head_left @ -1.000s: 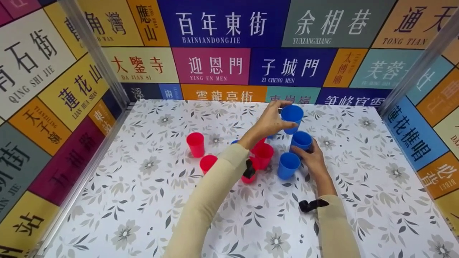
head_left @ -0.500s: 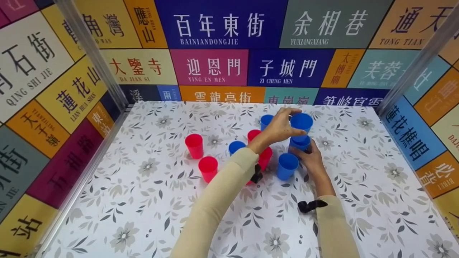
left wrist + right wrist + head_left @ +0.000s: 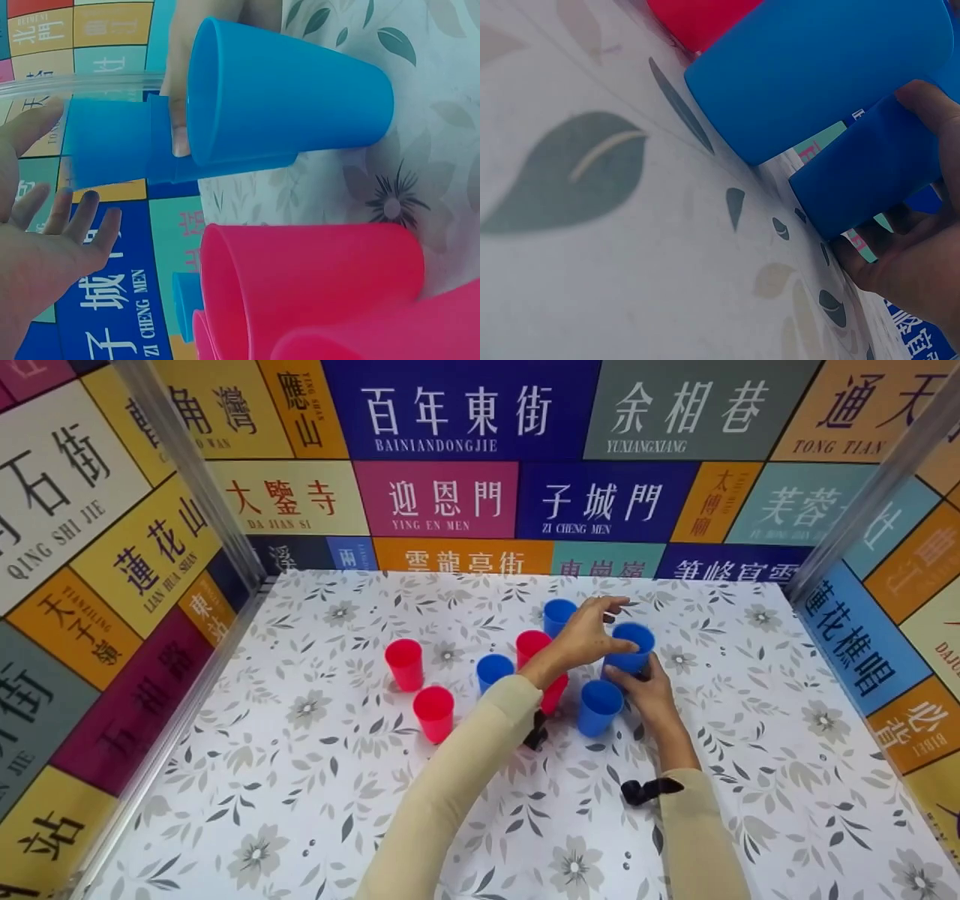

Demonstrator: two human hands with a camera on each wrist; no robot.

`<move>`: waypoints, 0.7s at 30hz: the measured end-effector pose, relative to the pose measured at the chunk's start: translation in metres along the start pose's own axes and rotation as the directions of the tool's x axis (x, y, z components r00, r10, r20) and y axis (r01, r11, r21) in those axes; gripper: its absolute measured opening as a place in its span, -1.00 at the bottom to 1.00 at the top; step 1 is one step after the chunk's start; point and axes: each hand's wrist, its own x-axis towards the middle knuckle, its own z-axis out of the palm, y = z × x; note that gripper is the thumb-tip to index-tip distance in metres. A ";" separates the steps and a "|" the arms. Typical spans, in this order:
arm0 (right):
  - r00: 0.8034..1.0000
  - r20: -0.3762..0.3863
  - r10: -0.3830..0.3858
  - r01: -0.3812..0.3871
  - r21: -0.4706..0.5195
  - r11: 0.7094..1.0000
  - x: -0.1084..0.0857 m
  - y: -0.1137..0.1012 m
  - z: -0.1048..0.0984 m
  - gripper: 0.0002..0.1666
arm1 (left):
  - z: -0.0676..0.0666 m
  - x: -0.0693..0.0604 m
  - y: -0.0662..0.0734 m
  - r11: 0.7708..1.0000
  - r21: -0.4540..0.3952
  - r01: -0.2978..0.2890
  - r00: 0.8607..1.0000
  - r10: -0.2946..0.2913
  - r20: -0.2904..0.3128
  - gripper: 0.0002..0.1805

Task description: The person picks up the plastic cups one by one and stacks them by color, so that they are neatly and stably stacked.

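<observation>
My right hand grips a blue cup that stands on the table, thumb on one side and fingers on the other. Another blue cup, blurred, sits partly inside the mouth of that gripped cup. Around this upper cup, my left hand has its thumb and fingers spread; in the left wrist view they look apart from its wall. A separate blue cup stands upright just in front of the stack.
Two red cups stand to the left. Nearer the middle are a blue cup and more red cups, partly behind the left arm. A further blue cup stands at the back. Printed panels wall the flowered table.
My left hand has brought the upper blue cup over and down into the cup in my right hand, then loosened its fingers. The right hand has stayed in place.
</observation>
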 end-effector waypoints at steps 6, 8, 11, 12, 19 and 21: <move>1.000 -0.006 0.014 -0.013 0.050 0.999 0.001 -0.002 0.002 0.00 | -0.011 -0.004 -0.007 0.999 -0.031 -0.017 1.000 0.017 -0.005 -0.24; 1.000 -0.003 0.026 -0.026 0.044 0.999 0.001 -0.003 0.001 0.01 | -0.016 -0.006 -0.008 0.999 -0.044 -0.012 1.000 0.012 -0.011 -0.25; 0.999 -0.003 0.042 -0.042 0.039 0.998 0.001 -0.004 0.001 0.01 | -0.023 -0.009 -0.011 0.998 -0.065 -0.001 0.999 -0.001 -0.034 -0.27; 0.999 -0.004 0.048 -0.048 0.032 0.998 0.001 -0.005 0.001 0.01 | -0.026 -0.010 -0.012 0.997 -0.072 -0.001 0.999 -0.002 -0.042 -0.28; 0.998 -0.015 0.059 -0.060 -0.012 0.998 -0.001 -0.005 0.001 0.07 | -0.045 -0.022 -0.026 0.995 -0.100 -0.002 0.998 -0.005 -0.069 -0.31; 0.998 -0.021 0.053 -0.053 -0.009 0.999 0.000 -0.005 0.002 0.07 | -0.052 -0.026 -0.031 0.994 -0.108 -0.005 0.997 -0.004 -0.081 -0.32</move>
